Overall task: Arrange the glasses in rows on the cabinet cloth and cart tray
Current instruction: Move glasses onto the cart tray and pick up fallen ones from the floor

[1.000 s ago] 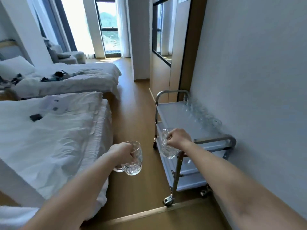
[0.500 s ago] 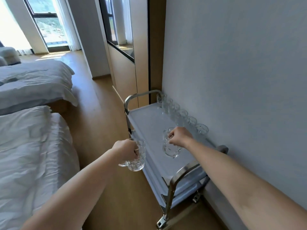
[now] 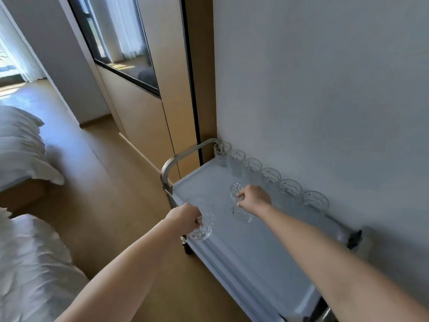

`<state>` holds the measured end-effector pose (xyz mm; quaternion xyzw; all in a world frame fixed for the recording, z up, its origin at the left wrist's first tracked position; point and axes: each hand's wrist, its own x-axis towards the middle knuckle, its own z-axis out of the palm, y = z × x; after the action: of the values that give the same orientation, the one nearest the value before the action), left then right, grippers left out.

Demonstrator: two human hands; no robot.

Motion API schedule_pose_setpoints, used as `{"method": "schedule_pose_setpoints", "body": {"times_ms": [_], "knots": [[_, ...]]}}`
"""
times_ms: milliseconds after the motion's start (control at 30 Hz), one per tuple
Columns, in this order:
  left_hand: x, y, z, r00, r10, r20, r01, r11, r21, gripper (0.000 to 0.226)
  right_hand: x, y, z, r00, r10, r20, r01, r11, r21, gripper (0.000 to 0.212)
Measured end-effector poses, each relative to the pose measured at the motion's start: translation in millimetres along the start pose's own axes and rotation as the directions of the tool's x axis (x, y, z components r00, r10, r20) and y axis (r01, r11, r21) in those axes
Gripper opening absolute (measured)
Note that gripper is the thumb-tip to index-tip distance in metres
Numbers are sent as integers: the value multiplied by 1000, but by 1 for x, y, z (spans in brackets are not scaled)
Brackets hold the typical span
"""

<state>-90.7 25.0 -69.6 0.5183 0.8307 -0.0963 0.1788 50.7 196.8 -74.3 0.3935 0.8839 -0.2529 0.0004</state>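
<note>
A pale, plain wall (image 3: 325, 89) fills the right side; beside it stands tan wooden panelling (image 3: 144, 126) with a dark vertical strip (image 3: 193, 89); a dark-framed glass pane (image 3: 123, 43) set in it shows pale curtains; the floor (image 3: 104, 194) is warm brown wood; two beds with rumpled white bedding, one near (image 3: 30, 263) and one farther (image 3: 21, 147), stand at the left; bright daylight enters through a curtained window (image 3: 9, 54) at the far left edge.

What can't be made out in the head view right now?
Handles of the left mug and right mug: head view, wrapped inside the left hand and right hand.
Whether either touches the cart tray: clear glass blurs into it.
Its near end: cut off by the bottom edge.
</note>
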Motion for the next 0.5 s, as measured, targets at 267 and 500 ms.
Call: {"method": "schedule_pose_setpoints", "body": {"times_ms": [267, 500], "knots": [[106, -92, -29, 973, 161, 165, -184, 974, 131, 27, 77, -54, 45, 983, 180, -27, -176, 979, 98, 30], [209, -107, -31, 900, 361, 246, -409, 894, 184, 33, 162, -37, 56, 956, 294, -4, -294, 954, 61, 29]]}}
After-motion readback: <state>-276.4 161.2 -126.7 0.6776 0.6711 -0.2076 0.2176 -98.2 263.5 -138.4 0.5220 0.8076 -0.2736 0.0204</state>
